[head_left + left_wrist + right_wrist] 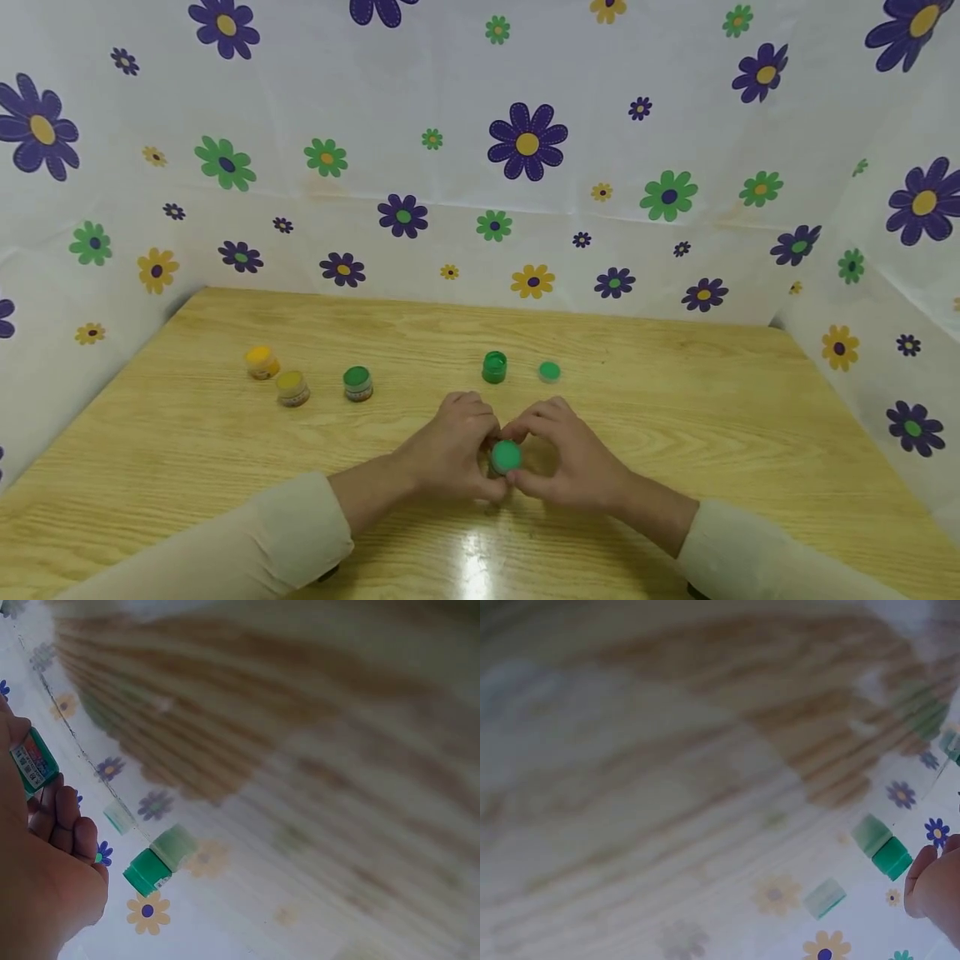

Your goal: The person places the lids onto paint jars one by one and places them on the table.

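Observation:
A small paint jar with a light green top [507, 457] is held between both hands, low over the near middle of the table. My left hand [456, 450] grips it from the left, thumb in front and fingers behind. From the right, my right hand [576, 460] pinches it with thumb and fingertips near the top. In the left wrist view, the printed label of the held jar [36, 761] shows beside the left hand [56, 862]. Only part of the right hand [939, 889] appears in the right wrist view, and the held jar's grip is hidden there.
Beyond the hands stand an open green paint jar [494, 367] and a loose green lid [550, 372]. Farther left are a dark green jar [357, 383], an olive-yellow jar [292, 388] and an orange-yellow jar [262, 362]. A flowered cloth [450, 175] encloses the wooden table [675, 400].

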The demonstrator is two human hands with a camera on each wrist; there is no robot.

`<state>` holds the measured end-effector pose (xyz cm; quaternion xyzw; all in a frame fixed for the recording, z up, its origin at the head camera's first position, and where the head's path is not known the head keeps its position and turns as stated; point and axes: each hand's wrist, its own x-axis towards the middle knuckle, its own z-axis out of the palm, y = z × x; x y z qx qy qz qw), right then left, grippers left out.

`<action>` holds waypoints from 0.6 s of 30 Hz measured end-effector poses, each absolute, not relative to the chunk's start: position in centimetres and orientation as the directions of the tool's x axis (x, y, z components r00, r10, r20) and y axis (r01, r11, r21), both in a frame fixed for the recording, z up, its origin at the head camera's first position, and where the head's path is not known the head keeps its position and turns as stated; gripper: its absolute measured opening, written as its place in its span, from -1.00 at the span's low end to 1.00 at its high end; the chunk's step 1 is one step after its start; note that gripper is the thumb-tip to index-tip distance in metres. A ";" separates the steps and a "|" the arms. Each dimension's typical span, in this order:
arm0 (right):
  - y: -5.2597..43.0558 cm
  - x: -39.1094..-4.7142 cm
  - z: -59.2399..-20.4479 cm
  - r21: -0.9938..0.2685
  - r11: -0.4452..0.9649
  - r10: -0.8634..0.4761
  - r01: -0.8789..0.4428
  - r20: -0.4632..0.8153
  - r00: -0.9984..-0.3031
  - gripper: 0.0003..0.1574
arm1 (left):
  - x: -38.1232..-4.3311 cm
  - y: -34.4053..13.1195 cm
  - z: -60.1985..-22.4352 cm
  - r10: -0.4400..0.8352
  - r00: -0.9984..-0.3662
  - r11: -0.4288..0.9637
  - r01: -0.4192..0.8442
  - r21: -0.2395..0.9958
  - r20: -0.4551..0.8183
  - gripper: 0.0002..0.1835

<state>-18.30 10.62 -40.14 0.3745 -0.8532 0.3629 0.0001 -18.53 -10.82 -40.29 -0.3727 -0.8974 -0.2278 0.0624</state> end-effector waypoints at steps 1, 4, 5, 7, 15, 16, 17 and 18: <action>10.6 -18.3 -40.2 -0.608 0.453 -0.642 -0.652 0.285 -0.712 -0.61 | -18.5 -10.9 -40.3 0.642 -0.713 0.617 0.699 0.362 0.282 -0.76; 10.6 -18.3 -40.2 -0.588 0.442 -0.640 -0.677 0.322 -0.698 -0.67 | -18.5 -10.9 -40.2 0.648 -0.713 0.617 0.697 0.365 0.268 -0.77; 10.5 -18.3 -40.2 -0.588 0.445 -0.636 -0.676 0.325 -0.700 -0.69 | -18.5 -10.8 -40.1 0.649 -0.714 0.619 0.696 0.365 0.262 -0.76; 10.4 -18.4 -40.3 -0.587 0.458 -0.625 -0.668 0.322 -0.711 -0.70 | -18.5 -10.8 -40.1 0.650 -0.717 0.624 0.693 0.361 0.252 -0.74; 10.2 -18.3 -40.4 -0.587 0.494 -0.599 -0.641 0.304 -0.740 -0.63 | -18.5 -11.0 -40.1 0.643 -0.732 0.641 0.675 0.365 0.225 -0.71; 10.2 -18.3 -40.4 -0.586 0.484 -0.605 -0.649 0.312 -0.733 -0.62 | -18.5 -11.0 -40.0 0.643 -0.733 0.641 0.673 0.369 0.222 -0.71; 10.2 -18.3 -40.5 -0.582 0.472 -0.613 -0.662 0.322 -0.721 -0.61 | -18.5 -11.0 -40.0 0.642 -0.734 0.641 0.672 0.371 0.221 -0.71; 10.2 -18.3 -40.5 -0.578 0.457 -0.622 -0.676 0.336 -0.708 -0.60 | -18.5 -11.0 -40.0 0.642 -0.734 0.641 0.673 0.370 0.223 -0.72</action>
